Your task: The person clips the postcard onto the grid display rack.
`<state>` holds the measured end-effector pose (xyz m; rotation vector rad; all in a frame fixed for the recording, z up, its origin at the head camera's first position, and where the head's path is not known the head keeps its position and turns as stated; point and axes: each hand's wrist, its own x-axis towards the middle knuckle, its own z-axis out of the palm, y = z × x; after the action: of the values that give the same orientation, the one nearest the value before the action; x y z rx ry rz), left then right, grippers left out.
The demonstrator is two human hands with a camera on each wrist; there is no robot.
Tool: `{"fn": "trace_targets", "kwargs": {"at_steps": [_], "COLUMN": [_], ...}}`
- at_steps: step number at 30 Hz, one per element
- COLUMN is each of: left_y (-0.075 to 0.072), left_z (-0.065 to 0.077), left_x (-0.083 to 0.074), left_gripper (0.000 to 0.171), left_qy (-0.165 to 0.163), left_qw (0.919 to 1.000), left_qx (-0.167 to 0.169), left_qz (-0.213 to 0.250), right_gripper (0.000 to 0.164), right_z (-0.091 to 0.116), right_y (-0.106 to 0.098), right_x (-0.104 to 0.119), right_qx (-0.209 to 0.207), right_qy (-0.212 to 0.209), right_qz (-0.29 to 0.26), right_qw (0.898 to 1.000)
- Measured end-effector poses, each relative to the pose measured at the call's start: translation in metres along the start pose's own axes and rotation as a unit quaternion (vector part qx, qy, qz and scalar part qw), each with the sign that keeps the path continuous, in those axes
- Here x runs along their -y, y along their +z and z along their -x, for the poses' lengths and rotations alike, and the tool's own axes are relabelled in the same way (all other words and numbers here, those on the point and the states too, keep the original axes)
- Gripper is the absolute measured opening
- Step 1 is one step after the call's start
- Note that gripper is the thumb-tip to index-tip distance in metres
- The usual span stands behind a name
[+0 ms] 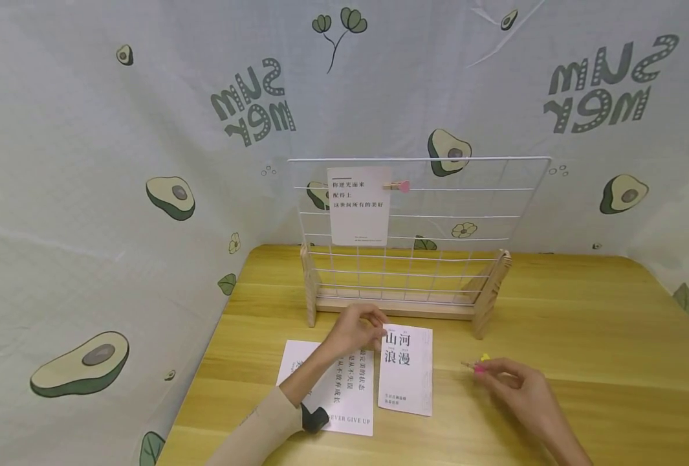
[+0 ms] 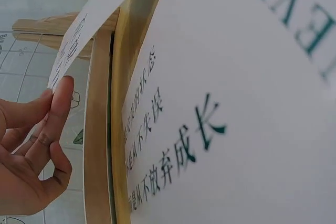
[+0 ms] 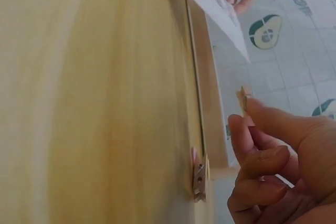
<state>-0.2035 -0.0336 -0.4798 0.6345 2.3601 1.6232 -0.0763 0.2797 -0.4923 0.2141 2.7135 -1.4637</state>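
Observation:
My left hand [image 1: 356,333] pinches the top left corner of a white card [image 1: 405,382] with dark Chinese lettering. In the left wrist view that card [image 2: 86,30] rises tilted from the table, thumb and forefinger at its corner. Just right of the card, my right hand [image 1: 515,388] pinches a small wooden clothespin [image 3: 243,98] between thumb and forefinger. Beyond those fingertips a yellow piece [image 1: 484,356] shows. Below my right hand in its wrist view, a wooden clothespin [image 3: 199,179] with a bit of pink lies on the table.
Larger white printed sheets [image 1: 350,424] lie under my left forearm. Behind the hands stands a white wire grid rack [image 1: 455,217] on a wooden base [image 1: 393,307]. A printed card [image 1: 358,220] hangs on it by a clothespin with a pink top [image 1: 402,186]. A patterned curtain [image 1: 379,84] closes the back.

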Motion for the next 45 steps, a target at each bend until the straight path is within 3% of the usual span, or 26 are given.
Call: {"fn": "trace_targets", "kwargs": {"at_steps": [5,9,21,26,32,38,45], "left_y": [0.002,0.003,0.004,0.001,-0.002,-0.007,-0.016], "left_z": [-0.003,-0.007,-0.017,-0.021,-0.027,-0.031,-0.043], "left_x": [-0.006,-0.013,-0.044,-0.062,-0.083,-0.105,-0.126], "left_gripper": [0.013,0.012,0.011,0.011,0.011,0.011,0.008], "left_qy": [0.030,0.048,0.102,0.137,0.181,0.239,0.318], "left_qw": [0.9977,0.9960,0.9915,0.9832,0.9712,0.9455,0.8871], "left_qx": [-0.026,-0.039,-0.069,-0.091,-0.110,-0.146,-0.220], "left_qz": [0.054,0.065,-0.043,-0.079,-0.109,-0.166,-0.251], "right_gripper": [0.031,0.031,0.035,0.029,0.024,0.023,0.017], "right_z": [-0.006,-0.010,-0.024,-0.029,-0.035,-0.039,-0.044], "right_y": [-0.004,-0.007,-0.018,-0.022,-0.027,-0.030,-0.036], "right_x": [0.004,0.011,0.034,0.041,0.049,0.054,0.060], "right_qx": [0.003,-0.006,-0.069,-0.114,-0.134,-0.153,-0.166], "right_qy": [-0.011,-0.024,-0.073,-0.113,-0.147,-0.149,-0.152], "right_qz": [-0.025,-0.017,-0.013,-0.031,-0.051,-0.059,-0.087], "right_qw": [1.000,1.000,0.995,0.987,0.979,0.975,0.970]}}
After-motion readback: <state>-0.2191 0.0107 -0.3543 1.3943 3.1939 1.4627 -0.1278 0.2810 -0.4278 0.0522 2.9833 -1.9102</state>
